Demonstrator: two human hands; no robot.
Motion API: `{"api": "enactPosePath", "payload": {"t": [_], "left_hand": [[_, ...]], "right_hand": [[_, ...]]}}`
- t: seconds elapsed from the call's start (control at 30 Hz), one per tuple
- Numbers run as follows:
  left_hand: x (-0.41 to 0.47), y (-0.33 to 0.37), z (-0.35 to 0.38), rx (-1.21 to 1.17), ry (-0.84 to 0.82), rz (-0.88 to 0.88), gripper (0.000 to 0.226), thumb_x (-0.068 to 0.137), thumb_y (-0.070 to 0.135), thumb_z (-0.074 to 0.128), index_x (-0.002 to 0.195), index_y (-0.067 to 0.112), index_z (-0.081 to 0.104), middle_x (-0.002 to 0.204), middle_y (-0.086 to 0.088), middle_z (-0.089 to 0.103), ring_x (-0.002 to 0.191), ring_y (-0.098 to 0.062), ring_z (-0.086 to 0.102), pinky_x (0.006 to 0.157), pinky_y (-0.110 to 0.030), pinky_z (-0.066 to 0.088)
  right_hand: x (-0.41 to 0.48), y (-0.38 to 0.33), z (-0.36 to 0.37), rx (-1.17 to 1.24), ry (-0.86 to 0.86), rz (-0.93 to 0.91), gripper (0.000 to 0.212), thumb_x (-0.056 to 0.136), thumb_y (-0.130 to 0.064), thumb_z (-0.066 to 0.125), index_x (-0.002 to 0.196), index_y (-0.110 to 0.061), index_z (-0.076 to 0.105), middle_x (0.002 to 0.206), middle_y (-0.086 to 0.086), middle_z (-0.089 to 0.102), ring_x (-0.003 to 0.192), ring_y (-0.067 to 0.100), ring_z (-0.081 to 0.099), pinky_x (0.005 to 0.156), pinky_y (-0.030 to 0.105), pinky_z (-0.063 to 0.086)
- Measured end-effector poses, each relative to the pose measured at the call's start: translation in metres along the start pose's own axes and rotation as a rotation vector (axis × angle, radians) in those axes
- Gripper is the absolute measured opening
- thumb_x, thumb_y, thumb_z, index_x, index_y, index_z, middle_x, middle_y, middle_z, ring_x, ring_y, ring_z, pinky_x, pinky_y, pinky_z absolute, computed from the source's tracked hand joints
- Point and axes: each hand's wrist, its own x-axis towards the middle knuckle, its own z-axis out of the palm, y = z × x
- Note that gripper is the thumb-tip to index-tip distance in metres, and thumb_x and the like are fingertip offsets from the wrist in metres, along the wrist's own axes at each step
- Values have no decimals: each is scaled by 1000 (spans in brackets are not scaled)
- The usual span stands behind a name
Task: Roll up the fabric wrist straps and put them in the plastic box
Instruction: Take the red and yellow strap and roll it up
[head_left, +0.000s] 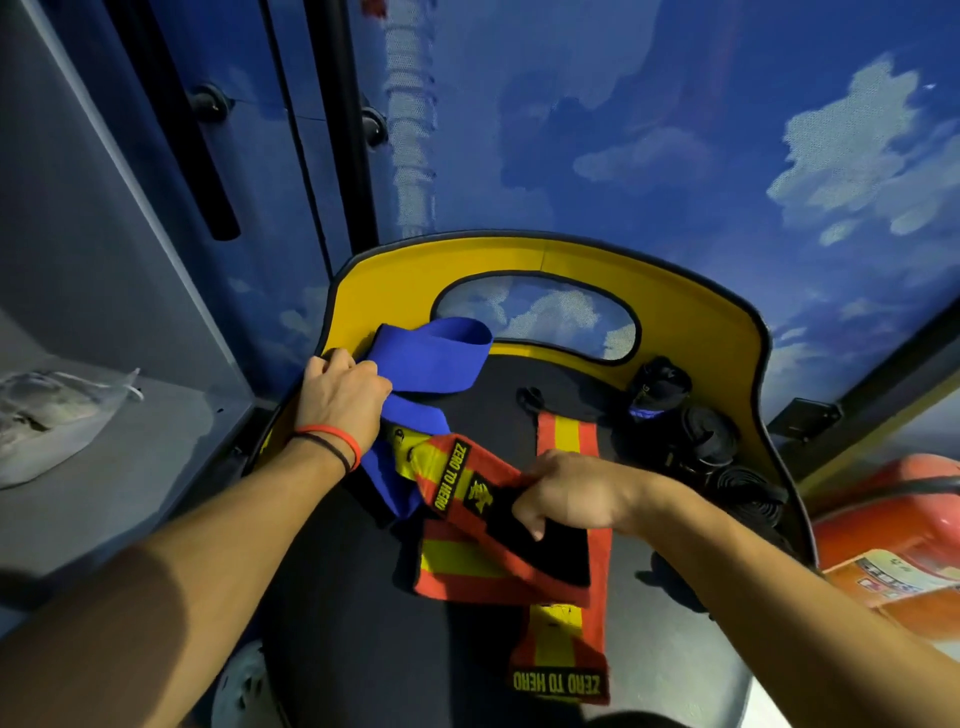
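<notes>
A wide blue fabric strap (436, 358) loops up over the back of a yellow and black seat (519, 260). My left hand (343, 400) grips it near the seat's left edge. Two red and yellow straps printed "ZERO TO HERO" lie on the dark seat. My right hand (566, 493) grips the black end of the upper one (467, 483); the other (566, 644) runs from the seat's middle down to its front edge. Several black rolled straps (701, 447) sit at the seat's right side. No plastic box is visible.
A red fire extinguisher (893, 525) lies to the right of the seat. A grey shelf at the left holds a clear plastic bag (47, 415). Blue sky-printed walls stand behind, with black vertical rails (343, 119) at the left.
</notes>
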Motion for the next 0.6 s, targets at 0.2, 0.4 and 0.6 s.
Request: {"api": "enactPosePath", "payload": {"t": [0.2,0.4,0.6], "left_hand": [[0,-3,9,-28,9,-7,19,92,12,52,91,24,67,101,3,60,107,-26,48,85,-40,39],[1,-9,10,-50,-5,-46,18,89,9,56,87,26,63,99,4,58,107,-24,49,85,-40,38],[-6,-18,11,-42,-31,31,20,84,9,62,93,27,62,106,5,55,113,-23,47,88,-37,37]], "right_hand": [[-9,-3,-3,173,-67,-187,42,72,10,64,47,-19,47,49,-5,42,47,6,34,52,22,29],[-20,-12,-5,193,-87,-318,22,61,-6,63,51,-15,46,57,5,38,53,14,30,56,30,27],[-19,-8,-3,211,-113,-371,23,63,-2,62,50,-11,44,56,6,36,53,16,28,58,37,25]]}}
